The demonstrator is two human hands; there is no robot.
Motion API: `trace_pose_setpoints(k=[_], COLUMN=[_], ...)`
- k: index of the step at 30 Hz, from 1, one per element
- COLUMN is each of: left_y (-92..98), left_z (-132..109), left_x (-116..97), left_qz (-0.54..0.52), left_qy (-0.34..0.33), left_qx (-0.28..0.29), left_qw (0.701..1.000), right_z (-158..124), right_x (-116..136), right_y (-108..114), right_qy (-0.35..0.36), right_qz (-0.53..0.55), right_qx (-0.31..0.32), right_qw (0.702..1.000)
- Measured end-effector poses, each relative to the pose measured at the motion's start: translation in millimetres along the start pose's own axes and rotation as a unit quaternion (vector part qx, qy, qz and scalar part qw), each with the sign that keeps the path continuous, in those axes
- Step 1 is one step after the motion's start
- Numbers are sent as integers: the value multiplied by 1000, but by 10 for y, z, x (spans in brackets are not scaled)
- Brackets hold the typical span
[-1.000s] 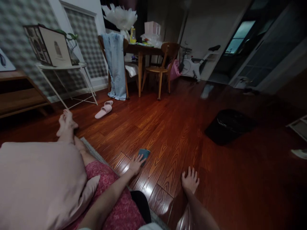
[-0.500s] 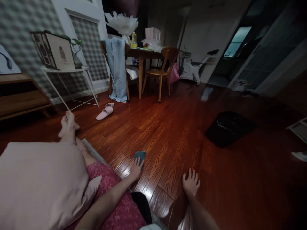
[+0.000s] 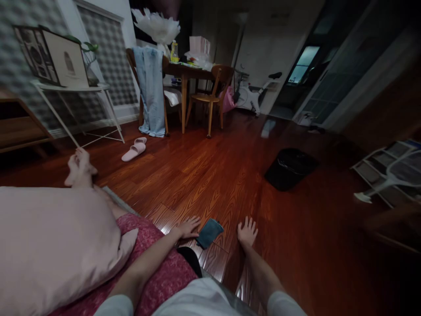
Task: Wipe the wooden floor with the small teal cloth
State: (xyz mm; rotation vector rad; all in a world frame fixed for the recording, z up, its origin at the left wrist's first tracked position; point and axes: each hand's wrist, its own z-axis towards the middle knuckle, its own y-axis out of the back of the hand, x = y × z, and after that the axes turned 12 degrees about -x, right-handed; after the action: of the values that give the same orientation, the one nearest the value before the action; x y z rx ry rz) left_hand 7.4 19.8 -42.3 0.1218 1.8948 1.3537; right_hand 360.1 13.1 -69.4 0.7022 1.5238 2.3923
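Observation:
A flat, dark teal rectangular piece (image 3: 209, 233), which looks like a folded cloth or small pouch, appears between my hands above the wooden floor. My left hand (image 3: 188, 227) is at its left edge, fingers stretched out, with the thumb side close to or touching it. Whether the piece hangs in the air or lies on the floor I cannot tell. To its right, apart from it, my right hand (image 3: 247, 231) has its fingers spread and holds nothing.
A pale pink pillow (image 3: 59, 245) and dark pink fabric (image 3: 148, 237) lie at left, with bare feet (image 3: 79, 166) beyond. Pink slippers (image 3: 134, 150), a black bin (image 3: 289, 169), a wooden chair (image 3: 210, 97) and a white rack (image 3: 378, 162) stand around the floor.
The teal piece has left my left hand's fingers and moved right, now turned at a slant. My right hand has shifted slightly left in view, and the view has turned to the right.

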Motion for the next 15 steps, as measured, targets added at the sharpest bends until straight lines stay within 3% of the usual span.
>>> trace_pose_setpoints(k=[5, 7, 10, 13, 15], left_y=[126, 121, 123, 155, 186], left_z=[-120, -123, -134, -191, -244], left_x=[136, 119, 89, 75, 68], left_qz=[63, 86, 107, 126, 140], left_qy=[68, 76, 73, 64, 65], left_qx=[25, 41, 52, 52, 62], left_qw=[995, 993, 990, 989, 986], right_z=[-176, -488, -1167, -1711, -1815], right_x=[290, 499, 862, 1132, 1163], right_y=[14, -35, -148, -165, -80], right_qy=[-5, 45, 187, 214, 232], right_qz=[31, 54, 84, 70, 69], right_qx=[5, 9, 20, 52, 72], right_qw=[999, 998, 979, 973, 968])
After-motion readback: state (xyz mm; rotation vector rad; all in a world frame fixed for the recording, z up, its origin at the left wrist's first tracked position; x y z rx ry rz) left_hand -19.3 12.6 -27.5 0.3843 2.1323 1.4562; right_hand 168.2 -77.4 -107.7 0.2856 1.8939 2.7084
